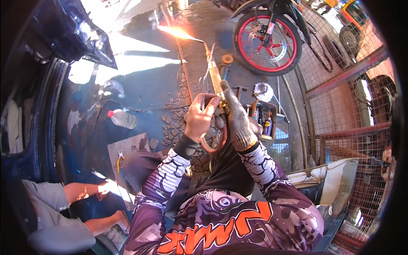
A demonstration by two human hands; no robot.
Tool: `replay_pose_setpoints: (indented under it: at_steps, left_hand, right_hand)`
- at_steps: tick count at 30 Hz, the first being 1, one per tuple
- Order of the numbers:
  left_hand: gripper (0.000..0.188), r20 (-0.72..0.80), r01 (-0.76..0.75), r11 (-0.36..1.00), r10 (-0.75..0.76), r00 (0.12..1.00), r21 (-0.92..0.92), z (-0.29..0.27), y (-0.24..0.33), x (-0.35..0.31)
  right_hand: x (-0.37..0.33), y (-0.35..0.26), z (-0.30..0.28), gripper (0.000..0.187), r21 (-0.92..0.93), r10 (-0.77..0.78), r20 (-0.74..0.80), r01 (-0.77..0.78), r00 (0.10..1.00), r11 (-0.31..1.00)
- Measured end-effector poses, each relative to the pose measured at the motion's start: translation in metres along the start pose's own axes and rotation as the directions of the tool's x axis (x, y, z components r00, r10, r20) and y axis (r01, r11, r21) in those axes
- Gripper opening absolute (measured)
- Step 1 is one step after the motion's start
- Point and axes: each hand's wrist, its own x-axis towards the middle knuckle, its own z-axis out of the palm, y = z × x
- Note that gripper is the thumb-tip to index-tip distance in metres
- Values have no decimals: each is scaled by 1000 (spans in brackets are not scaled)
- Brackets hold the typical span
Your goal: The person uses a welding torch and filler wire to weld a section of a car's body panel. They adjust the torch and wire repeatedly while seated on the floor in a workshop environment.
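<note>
A brass gas torch [215, 74] points away from me, and a bright orange flame [180, 32] streams to the left from its thin bent tip. My right hand [239, 119], in a grey knit glove, holds the torch handle from the right, fingers lying along it. From the other side my bare left hand [199, 117] pinches at the brass valve part; the fingertips hide exactly what they hold. A reddish hose [213, 149] curves down below the handle. Both forearms wear patterned sleeves.
Ahead right stands a motorcycle wheel [267, 42] with a red rim. Near my right hand sits a box [268, 134] of bottles. Broken stones [172, 129], a plastic bottle [123, 119] and pliers [119, 158] lie left. Another person's legs [80, 193] are lower left; wire mesh fencing [335, 106] runs along the right.
</note>
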Motion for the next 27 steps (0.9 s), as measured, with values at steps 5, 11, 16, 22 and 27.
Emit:
replay_pose_setpoints:
  at_steps: [5, 11, 16, 22, 27]
  left_hand:
    - [15, 2, -99, 993, 99, 995, 57, -3, -5, 1]
    - [14, 2, -106, 993, 106, 994, 54, -5, -10, 1]
    - [16, -13, -145, 988, 145, 989, 48, -3, -10, 0]
    - [15, -2, -103, 994, 103, 995, 21, -3, -5, -3]
    - [13, 34, -107, 993, 105, 994, 47, -6, -5, -2]
  right_hand:
    - [6, 11, -7, 59, 115, -35, 41, 30, 999, 993]
    - [1, 7, -8, 61, 54, 40, 62, -43, 997, 998]
    - [-1, 4, -1, 63, 62, -51, 56, 48, 997, 997]
    - [-3, 2, -2, 64, 51, -16, 76, 13, 997, 999]
    - [-4, 1, 3, 58, -2, -32, 39, 32, 999, 999]
